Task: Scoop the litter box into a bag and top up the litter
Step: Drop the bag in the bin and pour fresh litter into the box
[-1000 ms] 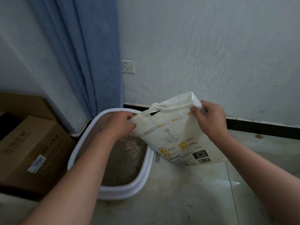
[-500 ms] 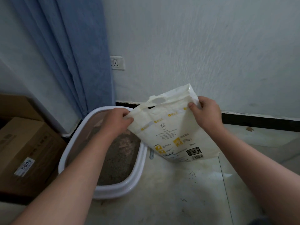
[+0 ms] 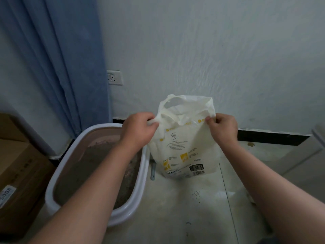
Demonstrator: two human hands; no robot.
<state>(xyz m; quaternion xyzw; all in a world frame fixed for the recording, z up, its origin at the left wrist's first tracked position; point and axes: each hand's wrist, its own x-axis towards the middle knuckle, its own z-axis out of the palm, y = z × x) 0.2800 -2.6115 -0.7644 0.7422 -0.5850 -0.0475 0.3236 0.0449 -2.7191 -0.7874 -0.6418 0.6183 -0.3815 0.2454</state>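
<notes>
At the far left sits a brown box [image 3: 19, 173]; next to it a blue curtain [image 3: 70, 67] hangs by the wall, with a wall plug [image 3: 114, 77] just past it; below, the litter box [image 3: 139, 191] rests on the floor with grey litter inside. The left hand [image 3: 139, 129] is over the back of the litter box and pinches the left edge of the litter bag [image 3: 184, 147]; the bag stands on the floor, touching the box's right side; the right hand [image 3: 221, 127] pinches the bag's right top edge. Both hands look like they are pulling the bag's mouth open, so this looks like the top-up step; next the bag needs lifting and tipping over the box, slowly, so litter does not spill on the floor [image 3: 175, 217].
</notes>
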